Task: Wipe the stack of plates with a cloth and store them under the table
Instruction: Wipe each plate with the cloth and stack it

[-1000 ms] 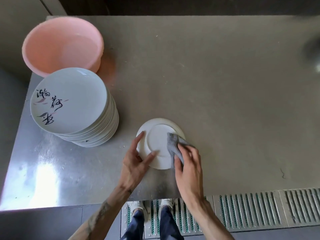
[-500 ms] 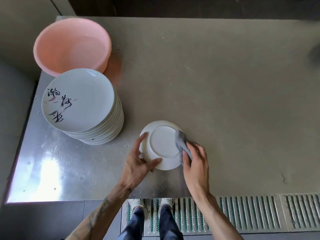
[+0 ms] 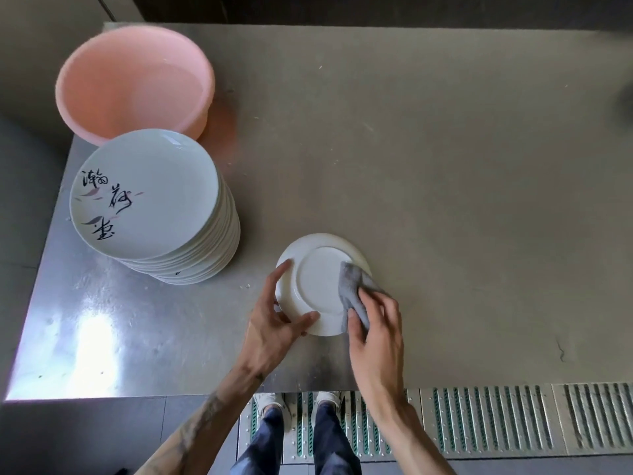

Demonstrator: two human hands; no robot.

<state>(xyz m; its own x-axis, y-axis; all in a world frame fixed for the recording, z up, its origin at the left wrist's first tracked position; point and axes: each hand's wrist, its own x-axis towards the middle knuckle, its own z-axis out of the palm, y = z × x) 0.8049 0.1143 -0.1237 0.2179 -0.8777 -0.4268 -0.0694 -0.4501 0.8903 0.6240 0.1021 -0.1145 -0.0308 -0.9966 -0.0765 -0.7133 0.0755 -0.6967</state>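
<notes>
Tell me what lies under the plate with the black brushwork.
More white plates, stacked; only their rim edges show at the right and near sides. The top plate covers their faces, and the table beneath the stack is hidden.

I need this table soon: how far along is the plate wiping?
No finished plates show; under the table is out of view. In hand: the left hand holds one upturned plate while the right hand wipes it with the grey cloth. Left: the tall stack beside the pink basin.
</notes>
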